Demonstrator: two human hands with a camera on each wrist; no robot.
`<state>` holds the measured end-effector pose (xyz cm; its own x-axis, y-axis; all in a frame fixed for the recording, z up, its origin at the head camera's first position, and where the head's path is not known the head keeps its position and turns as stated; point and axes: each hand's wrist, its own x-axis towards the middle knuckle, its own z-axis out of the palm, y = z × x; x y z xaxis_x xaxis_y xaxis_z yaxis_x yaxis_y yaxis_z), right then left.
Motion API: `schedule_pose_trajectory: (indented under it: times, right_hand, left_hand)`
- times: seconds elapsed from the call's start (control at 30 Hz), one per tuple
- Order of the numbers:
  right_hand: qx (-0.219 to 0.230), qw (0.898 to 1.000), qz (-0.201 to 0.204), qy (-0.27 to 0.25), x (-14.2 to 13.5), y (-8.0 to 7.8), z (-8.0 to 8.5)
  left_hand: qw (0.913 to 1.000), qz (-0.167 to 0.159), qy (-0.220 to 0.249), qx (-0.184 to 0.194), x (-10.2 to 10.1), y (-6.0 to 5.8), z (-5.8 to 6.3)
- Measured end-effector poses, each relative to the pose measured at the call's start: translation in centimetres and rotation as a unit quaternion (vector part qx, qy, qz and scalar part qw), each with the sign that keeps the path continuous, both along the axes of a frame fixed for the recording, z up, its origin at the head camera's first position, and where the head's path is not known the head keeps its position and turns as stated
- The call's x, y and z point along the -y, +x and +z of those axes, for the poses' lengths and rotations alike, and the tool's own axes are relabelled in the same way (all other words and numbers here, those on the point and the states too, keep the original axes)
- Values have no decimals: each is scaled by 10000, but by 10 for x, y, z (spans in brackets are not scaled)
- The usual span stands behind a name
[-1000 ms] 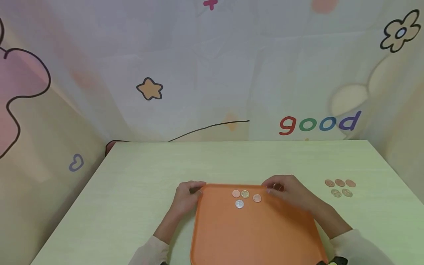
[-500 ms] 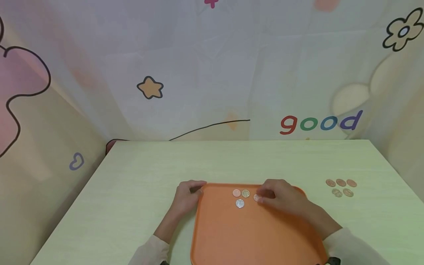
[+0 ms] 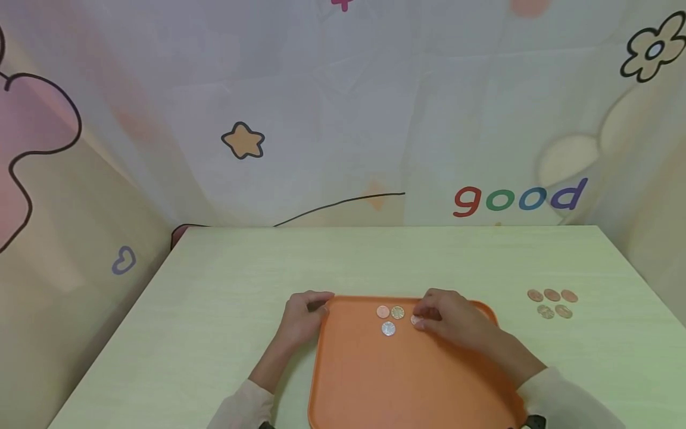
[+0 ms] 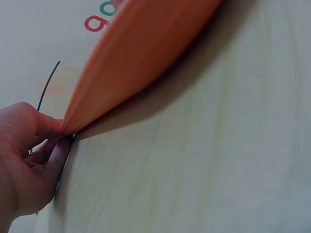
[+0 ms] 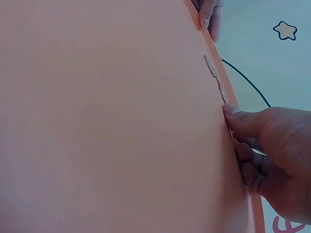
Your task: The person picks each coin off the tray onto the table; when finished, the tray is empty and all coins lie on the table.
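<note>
An orange tray (image 3: 407, 381) lies on the table, its far-left corner pinched between the thumb and fingers of my left hand (image 3: 301, 317). The left wrist view shows this hand (image 4: 29, 160) at the tray's corner (image 4: 131, 58). On the tray near its far edge, my right hand (image 3: 455, 319) has thumb and fingertips around a coin (image 3: 415, 320), which they partly cover. Left of it lie a pinkish coin (image 3: 383, 311), a gold-coloured coin (image 3: 397, 312) and a silver coin (image 3: 388, 328). In the right wrist view the fingers of the right hand (image 5: 277, 155) are curled down against the tray.
Several coins (image 3: 552, 295) lie in two rows on the pale table (image 3: 214, 333), right of the tray. A printed cloth backdrop (image 3: 332, 119) rises behind the table and along its sides.
My right hand has come from the tray's far edge inward and to the left, onto the rightmost coin on the tray. My left hand keeps its hold on the corner.
</note>
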<state>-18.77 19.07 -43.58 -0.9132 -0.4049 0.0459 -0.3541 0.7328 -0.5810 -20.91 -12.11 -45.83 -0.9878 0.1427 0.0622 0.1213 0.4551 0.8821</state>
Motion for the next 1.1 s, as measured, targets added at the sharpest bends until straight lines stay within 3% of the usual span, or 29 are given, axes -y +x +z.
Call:
schedule_pose_trajectory:
  times: [0.6, 0.87, 1.1]
  right_hand:
    - [111, 9989, 436, 92, -4, 3, 4]
    - [-263, 9944, 946, 385, -4, 3, 0]
    - [-140, 9952, 938, 237, -8, 0, -6]
  left_hand:
    - [10000, -25, 10, 31, 0, 0, 0]
    - [10000, 11, 20, 21, 1, 0, -1]
    - [10000, 39, 82, 23, 0, -1, 0]
